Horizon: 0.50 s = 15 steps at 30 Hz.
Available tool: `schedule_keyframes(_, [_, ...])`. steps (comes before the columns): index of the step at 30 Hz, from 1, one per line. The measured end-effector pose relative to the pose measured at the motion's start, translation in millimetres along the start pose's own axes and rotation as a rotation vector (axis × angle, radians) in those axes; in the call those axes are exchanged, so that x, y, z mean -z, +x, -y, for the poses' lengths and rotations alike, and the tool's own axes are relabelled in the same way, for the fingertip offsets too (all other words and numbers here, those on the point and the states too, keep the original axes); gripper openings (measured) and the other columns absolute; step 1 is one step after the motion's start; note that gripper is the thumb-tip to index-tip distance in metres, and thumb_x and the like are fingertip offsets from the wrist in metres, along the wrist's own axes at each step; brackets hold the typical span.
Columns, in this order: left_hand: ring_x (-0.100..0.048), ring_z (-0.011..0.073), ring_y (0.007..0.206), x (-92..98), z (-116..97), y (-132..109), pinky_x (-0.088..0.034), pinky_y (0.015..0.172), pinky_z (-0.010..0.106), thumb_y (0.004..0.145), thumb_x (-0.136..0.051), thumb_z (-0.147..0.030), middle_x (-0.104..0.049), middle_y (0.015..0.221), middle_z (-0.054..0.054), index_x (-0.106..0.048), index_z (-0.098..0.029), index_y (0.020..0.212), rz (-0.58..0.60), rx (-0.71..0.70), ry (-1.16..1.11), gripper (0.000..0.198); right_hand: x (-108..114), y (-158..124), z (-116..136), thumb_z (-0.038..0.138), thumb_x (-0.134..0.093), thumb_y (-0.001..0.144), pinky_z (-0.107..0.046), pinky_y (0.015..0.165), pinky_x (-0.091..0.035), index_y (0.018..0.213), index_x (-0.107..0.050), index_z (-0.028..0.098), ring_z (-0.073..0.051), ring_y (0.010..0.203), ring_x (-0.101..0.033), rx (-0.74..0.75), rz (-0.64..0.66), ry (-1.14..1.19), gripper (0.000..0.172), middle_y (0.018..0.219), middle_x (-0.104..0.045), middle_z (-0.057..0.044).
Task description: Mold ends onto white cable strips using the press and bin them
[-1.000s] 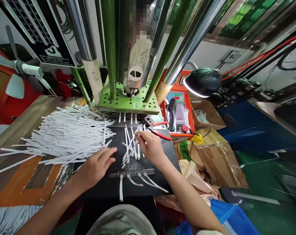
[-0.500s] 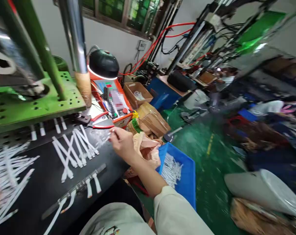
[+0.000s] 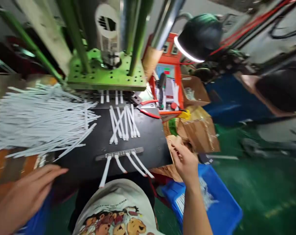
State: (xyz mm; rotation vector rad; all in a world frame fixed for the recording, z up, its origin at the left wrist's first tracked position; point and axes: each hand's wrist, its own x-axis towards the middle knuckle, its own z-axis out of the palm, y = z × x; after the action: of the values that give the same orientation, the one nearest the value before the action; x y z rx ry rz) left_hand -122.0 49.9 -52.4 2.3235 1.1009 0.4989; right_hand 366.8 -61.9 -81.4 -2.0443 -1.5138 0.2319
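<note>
My left hand (image 3: 30,195) is at the lower left, below the table's front edge. Its fingers stretch out to the right, close to a large pile of white flat strips (image 3: 40,120). Beyond the table's right edge, my right hand (image 3: 185,160) hovers over a brown paper bag (image 3: 171,171). Its fingers are curled in; anything between them is too small to make out. On the black tabletop (image 3: 152,140) lie several loose white strips (image 3: 125,122). Near the front edge, a narrow metal holder (image 3: 138,150) has several white strips hanging from it.
A green press plate (image 3: 106,80) stands at the back, white strip ends showing beneath it. Red-handled pliers (image 3: 149,112) lie to its right, by an orange control box (image 3: 178,70) and a black lamp (image 3: 201,36). A blue bin (image 3: 226,202) stands low on the right.
The view has swung left. My right hand has moved from the tabletop to above the paper bag. Clear plastic bits beside the loose strips no longer show. My left hand has come further into view.
</note>
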Motion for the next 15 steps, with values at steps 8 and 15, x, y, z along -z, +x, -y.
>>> schedule_keyframes(8, [-0.063, 0.0126, 0.079, -59.3, -90, 82, -0.053, 0.071, 0.022, 0.103, -0.043, -0.024, -0.064, 0.089, 0.007, -0.065, -0.017, 0.121, -0.158, -0.293, -0.175, 0.029, -54, 17, 124, 0.008, -0.055, 0.089, -0.028, 0.064, -0.053, 0.124, -0.066, 0.035, -0.017, 0.075, -0.063, 0.636, 0.253, 0.565, 0.045, 0.088, -0.062, -0.004])
schedule_keyframes(15, [-0.048, 0.0083, 0.057, -66.9, -95, 122, -0.040, 0.056, 0.021, 0.100, -0.053, -0.030, -0.047, 0.063, -0.001, -0.059, -0.014, 0.062, -0.163, 0.018, -0.203, 0.042, -55, 67, 113, 0.032, -0.057, 0.094, -0.025, 0.051, -0.041, 0.077, -0.066, 0.021, -0.015, 0.055, -0.055, 0.164, 0.329, 0.534, 0.022, 0.063, -0.060, -0.001])
